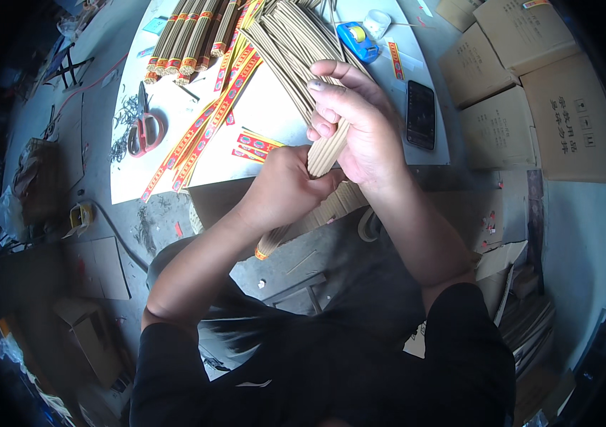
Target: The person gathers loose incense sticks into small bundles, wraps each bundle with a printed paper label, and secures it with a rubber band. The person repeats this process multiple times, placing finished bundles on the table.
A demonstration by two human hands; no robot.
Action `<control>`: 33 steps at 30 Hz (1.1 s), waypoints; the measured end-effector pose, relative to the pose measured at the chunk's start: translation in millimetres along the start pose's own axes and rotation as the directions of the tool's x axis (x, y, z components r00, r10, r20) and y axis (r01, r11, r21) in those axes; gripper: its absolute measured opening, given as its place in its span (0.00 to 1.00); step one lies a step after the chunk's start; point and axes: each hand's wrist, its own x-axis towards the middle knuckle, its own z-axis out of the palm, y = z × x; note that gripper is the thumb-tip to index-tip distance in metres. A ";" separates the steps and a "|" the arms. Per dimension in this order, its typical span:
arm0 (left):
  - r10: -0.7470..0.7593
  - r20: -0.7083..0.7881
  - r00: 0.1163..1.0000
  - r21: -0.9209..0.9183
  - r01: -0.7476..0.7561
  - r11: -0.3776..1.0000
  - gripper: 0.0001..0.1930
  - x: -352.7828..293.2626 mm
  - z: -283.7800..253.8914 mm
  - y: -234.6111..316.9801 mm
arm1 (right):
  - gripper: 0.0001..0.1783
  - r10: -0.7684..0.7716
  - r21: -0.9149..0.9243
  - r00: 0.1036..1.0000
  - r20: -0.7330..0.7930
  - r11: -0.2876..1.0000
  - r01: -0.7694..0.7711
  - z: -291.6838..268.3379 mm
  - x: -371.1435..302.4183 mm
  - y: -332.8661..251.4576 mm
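Observation:
A bundle of tan incense sticks [326, 152] slants across in front of me, just over the table's near edge. My left hand [290, 179] is wrapped round its middle. Below that fist, the lower end shows a red and yellow paper band. My right hand [363, 117] curls round the upper end, with the sticks against its palm and the index finger and thumb raised. A loose heap of incense sticks [289, 50] lies on the table beyond my hands. Short red and yellow paper labels [254, 146] lie beside my left hand.
The white table [260, 107] also bears banded incense bundles [189, 35], long label strips [203, 135], red-handled scissors [146, 132], a blue tape dispenser [358, 41] and a black phone [420, 114]. Cardboard boxes [502, 128] stand at the right; a cardboard box [225, 203] sits under the near edge.

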 end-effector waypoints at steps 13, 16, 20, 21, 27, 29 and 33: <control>0.272 -0.210 0.939 0.013 -0.275 0.961 0.09 -2.5 19.1 -22.4 | 0.15 -0.082 -0.179 0.996 0.043 0.980 0.088 3.4 -4.6 21.2; 0.050 -0.012 0.999 -0.272 -0.051 0.961 0.09 -4.1 6.4 -7.5 | 0.16 -0.032 -0.069 0.984 0.173 0.997 0.044 -5.4 -4.2 23.0; -0.107 0.084 0.991 -0.279 0.127 0.952 0.09 -0.9 1.1 -9.8 | 0.16 0.004 -0.111 0.991 0.137 0.994 0.012 -6.1 -5.4 30.6; -0.135 0.040 0.990 -0.240 0.140 0.960 0.09 -1.7 2.4 -10.2 | 0.16 -0.015 -0.159 0.996 0.087 0.987 0.029 -3.2 -5.5 33.9; 0.036 -0.110 0.993 -0.007 -0.037 0.999 0.09 -9.5 15.7 -19.6 | 0.20 0.019 -0.235 0.991 0.132 0.972 0.013 -8.0 -13.8 26.6; -0.012 0.010 1.000 -0.104 0.013 0.994 0.10 -10.4 9.6 -16.0 | 0.21 0.039 -0.209 0.995 0.092 0.978 -0.019 -9.0 -11.9 27.2; 0.031 0.263 0.964 -0.344 0.064 0.937 0.16 -10.0 1.6 -32.2 | 0.21 0.121 -0.071 0.991 0.053 0.991 -0.118 -5.4 -6.9 22.5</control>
